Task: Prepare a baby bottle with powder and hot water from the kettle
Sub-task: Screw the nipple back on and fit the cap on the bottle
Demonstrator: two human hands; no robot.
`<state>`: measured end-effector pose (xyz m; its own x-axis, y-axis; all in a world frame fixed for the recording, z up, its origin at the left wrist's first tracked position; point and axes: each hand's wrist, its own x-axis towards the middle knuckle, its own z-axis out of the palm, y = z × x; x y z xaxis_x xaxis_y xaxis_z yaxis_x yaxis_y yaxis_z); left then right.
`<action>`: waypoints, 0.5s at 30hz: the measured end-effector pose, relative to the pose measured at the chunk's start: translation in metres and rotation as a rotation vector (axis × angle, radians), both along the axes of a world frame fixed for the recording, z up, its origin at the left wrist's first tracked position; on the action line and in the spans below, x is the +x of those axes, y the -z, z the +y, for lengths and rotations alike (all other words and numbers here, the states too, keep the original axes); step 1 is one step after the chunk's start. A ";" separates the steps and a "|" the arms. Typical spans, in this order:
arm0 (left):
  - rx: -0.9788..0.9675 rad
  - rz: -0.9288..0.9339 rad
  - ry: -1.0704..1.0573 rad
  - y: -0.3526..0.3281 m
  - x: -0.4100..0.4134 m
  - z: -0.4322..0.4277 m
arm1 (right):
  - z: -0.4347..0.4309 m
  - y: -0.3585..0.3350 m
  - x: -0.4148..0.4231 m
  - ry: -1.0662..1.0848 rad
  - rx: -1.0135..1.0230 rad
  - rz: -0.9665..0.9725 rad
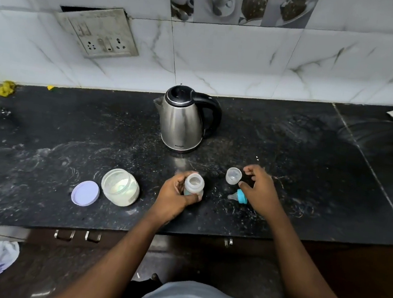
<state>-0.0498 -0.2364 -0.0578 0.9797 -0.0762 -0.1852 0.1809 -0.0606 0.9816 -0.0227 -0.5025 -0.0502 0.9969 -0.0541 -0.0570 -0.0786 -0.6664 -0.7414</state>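
Bottle (194, 184) open, upright, gripped by left hand (174, 197); right hand (259, 190) fingers loosely spread, empty, between cap (233, 176) and teat ring (240, 196); keep bottle steady on worktop (49, 140), spoon powder from jar (119, 187) first.

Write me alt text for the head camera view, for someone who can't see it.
A person's left hand grips an open, translucent baby bottle on a black speckled stone counter, while the right hand hovers open by a clear plastic cap and a blue-ringed teat. Left sits an open jar of white powder beside its lilac lid; a steel kettle stands behind.
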 end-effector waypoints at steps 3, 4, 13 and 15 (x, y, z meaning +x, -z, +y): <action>0.006 0.000 0.010 0.006 -0.004 -0.006 | -0.003 0.005 -0.008 -0.035 -0.050 0.064; 0.005 -0.002 0.015 0.007 -0.005 -0.008 | -0.004 0.007 -0.011 -0.054 -0.077 0.078; -0.012 -0.002 0.021 0.008 -0.005 -0.018 | -0.008 0.019 -0.020 -0.221 -0.208 0.100; -0.013 -0.004 0.013 0.007 -0.006 -0.019 | -0.010 0.016 -0.020 -0.230 -0.184 0.069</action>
<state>-0.0557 -0.2556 -0.0651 0.9793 -0.0918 -0.1802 0.1762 -0.0499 0.9831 -0.0428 -0.5120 -0.0658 0.9783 0.1570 -0.1350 0.0443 -0.7954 -0.6045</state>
